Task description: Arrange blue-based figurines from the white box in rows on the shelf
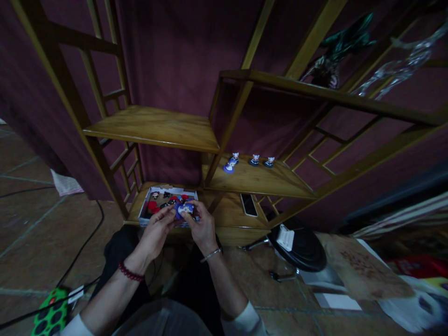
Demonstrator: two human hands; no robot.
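Between my two hands is a small purple-and-white figurine (184, 210), held just above the near side of an open box. My left hand (161, 227) grips its left end, while the fingers of my right hand (204, 228) close on its right side. Underneath, the shallow white box (144, 210) holds several red and black figurines (154, 206). On the raised shelf to the right, another purple-and-white figurine (229, 165) stands near several small figurines with dark bases, one of them a pink-and-white figurine (255, 160).
A wooden shelf unit (154, 126) stands ahead, its upright post (229, 128) between box and raised shelf. A phone (248, 205) lies on the lower board. A black stool (301, 247) is at right; a green perforated object (51, 313) and cables lie at lower left.
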